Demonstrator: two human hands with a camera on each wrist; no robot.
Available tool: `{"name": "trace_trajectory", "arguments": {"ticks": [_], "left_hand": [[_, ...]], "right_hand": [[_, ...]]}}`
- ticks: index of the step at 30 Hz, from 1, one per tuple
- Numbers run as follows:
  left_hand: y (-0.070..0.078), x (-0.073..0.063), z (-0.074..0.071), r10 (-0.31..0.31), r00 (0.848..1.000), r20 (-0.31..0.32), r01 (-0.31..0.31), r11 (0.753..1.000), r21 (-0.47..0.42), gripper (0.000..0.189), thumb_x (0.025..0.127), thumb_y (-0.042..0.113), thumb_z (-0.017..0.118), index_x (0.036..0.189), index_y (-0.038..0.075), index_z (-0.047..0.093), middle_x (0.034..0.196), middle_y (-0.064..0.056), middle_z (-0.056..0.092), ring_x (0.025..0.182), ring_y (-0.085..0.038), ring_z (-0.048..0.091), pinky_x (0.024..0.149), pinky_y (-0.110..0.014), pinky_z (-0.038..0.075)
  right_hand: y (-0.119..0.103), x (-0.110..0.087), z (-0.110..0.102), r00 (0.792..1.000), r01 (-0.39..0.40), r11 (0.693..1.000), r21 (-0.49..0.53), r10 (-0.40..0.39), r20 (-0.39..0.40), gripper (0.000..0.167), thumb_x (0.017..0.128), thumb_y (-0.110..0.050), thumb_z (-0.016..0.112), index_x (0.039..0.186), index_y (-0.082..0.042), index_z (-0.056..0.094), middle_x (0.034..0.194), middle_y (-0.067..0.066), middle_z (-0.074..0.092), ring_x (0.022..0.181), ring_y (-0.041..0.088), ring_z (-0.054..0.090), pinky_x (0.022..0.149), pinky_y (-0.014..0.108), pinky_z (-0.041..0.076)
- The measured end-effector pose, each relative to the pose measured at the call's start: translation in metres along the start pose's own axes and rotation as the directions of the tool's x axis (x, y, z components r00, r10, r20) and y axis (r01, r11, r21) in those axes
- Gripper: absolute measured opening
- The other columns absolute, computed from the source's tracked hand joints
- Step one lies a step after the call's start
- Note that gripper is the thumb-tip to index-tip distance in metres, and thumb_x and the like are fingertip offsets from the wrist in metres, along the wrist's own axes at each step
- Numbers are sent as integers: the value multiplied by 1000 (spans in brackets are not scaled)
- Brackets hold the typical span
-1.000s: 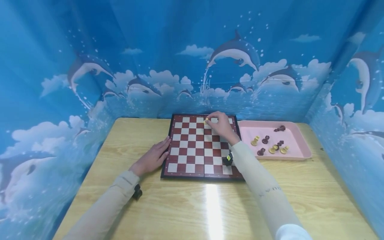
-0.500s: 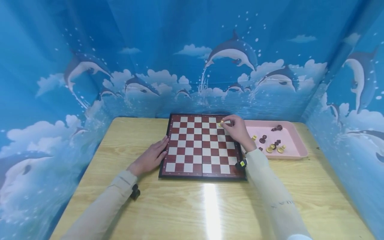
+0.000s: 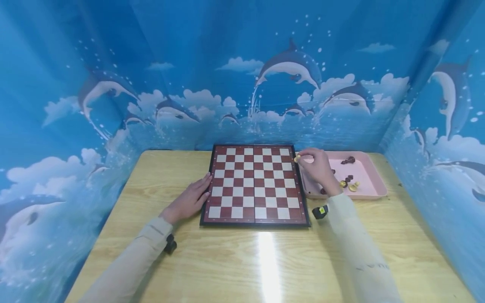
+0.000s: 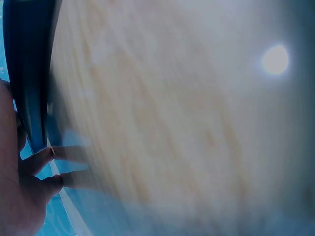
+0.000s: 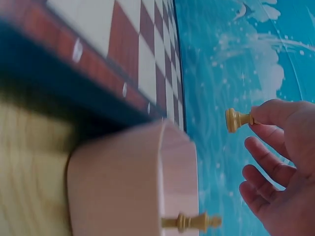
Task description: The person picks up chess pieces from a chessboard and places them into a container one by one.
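Observation:
My right hand (image 3: 319,169) pinches a yellow chess piece (image 5: 235,119) between thumb and forefinger, above the gap between the board and the tray. The fingertips cover the top of this piece, so its kind is hidden. My left hand (image 3: 185,203) lies against the left edge of the chessboard (image 3: 254,185), fingers stretched out along it. No pieces stand on the red and white squares. At the right is a pink tray (image 3: 375,179) with several dark and yellow chess pieces lying or standing in it, partly behind my right hand.
A dark chess piece (image 3: 347,160) lies near the tray's back. Another yellow chess piece (image 5: 194,222) shows at the tray in the right wrist view. The wooden table (image 3: 212,265) extends in front of the board, and a blue dolphin curtain (image 3: 197,54) closes off the back and sides.
My right hand has carried the yellow chess piece rightward, from over the board's far squares to beside the tray's left end. The left hand keeps its place at the board's edge.

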State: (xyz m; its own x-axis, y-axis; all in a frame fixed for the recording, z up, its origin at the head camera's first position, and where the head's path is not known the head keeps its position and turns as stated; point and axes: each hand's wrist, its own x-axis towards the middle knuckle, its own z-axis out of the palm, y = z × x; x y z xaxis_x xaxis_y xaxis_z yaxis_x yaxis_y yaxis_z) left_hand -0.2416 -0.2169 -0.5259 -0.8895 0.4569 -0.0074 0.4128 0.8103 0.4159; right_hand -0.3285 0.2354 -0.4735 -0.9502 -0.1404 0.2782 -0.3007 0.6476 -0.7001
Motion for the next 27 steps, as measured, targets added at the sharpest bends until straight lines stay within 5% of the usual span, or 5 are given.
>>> {"name": "trace_trajectory", "arguments": {"ticks": [11,27], "left_hand": [[-2,-2,-2,-26,1000,13,26,1000,3,60,112,38,32,164,14,13,172,-4,8,156,-32,20,125,-58,20],[-2,-1,2,-9,1000,-2,9,1000,-4,60,112,38,31,163,12,15,172,-4,10,156,-32,20,125,-58,21]], "right_hand": [[21,-7,-20,996,-84,995,-50,82,-25,29,97,-17,69,115,6,70,125,29,64,124,47,55,111,64,40],[38,-12,-32,975,-219,974,-56,216,-50,28,96,-16,68,116,4,70,135,28,59,133,46,47,116,64,32]]}}
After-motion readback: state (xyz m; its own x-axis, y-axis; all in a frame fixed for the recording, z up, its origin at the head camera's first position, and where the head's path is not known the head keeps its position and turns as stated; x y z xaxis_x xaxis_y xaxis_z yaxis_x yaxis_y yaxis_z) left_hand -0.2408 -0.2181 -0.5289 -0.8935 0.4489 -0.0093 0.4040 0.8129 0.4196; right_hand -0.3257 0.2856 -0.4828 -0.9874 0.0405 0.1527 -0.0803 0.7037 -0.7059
